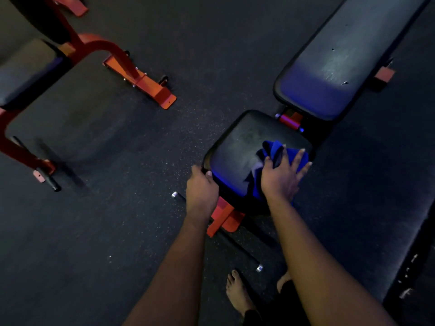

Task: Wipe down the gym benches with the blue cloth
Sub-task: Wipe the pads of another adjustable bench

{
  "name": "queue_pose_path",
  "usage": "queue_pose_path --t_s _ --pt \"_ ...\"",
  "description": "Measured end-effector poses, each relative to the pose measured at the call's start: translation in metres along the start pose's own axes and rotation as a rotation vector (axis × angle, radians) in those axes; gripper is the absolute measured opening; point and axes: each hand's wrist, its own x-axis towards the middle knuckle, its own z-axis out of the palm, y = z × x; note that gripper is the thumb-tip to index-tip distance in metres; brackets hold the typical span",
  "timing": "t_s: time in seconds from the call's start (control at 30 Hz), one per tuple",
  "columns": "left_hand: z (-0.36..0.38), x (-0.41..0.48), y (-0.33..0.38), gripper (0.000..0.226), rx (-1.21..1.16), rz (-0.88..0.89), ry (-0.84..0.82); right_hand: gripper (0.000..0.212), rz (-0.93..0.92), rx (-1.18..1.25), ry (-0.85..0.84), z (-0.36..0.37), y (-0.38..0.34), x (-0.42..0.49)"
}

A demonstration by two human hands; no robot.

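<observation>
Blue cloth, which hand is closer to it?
Right. The right hand presses on the blue cloth atop the seat pad; the left hand grips the pad's left edge, apart from the cloth.

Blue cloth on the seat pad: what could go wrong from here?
1. The blue cloth is bunched under the right hand, with part draped over the seat pad's near edge; it may slip off or wipe only a narrow strip.
2. The bare foot stands close to the black bar's metal end; stepping forward could stub a toe.
3. The back pad shows streaks and might get skipped.
</observation>
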Motion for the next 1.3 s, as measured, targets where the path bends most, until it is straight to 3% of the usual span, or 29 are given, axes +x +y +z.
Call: queue_pose_path --t_s 0.17,0.27,0.47,0.67,0.83,1.3 --pt "0.007 -0.003 0.001 0.005 -0.013 0.011 0.039 0.059 0.117 0.166 0.046 -0.014 0.012 0.062" --pt "0.011 -0.002 0.001 0.014 0.053 0.036 0.073 0.054 0.150 0.187 0.016 -0.029 0.018 0.096" --pt "0.022 -0.015 0.030 0.030 0.230 0.213 0.386 0.034 0.002 0.063 -0.059 -0.086 0.023 0.111" --pt "0.058 -0.030 0.109 0.027 0.169 0.338 0.241 0.032 -0.256 0.247 -0.110 -0.153 0.027 0.117" --pt "0.097 -0.022 0.172 0.025 0.149 0.382 0.189 0.047 -0.386 0.235 -0.171 -0.180 0.033 0.145" --pt "0.180 0.067 0.229 0.016 0.105 0.243 0.183 0.059 -0.747 -0.185 -0.277 -0.174 0.005 0.280"
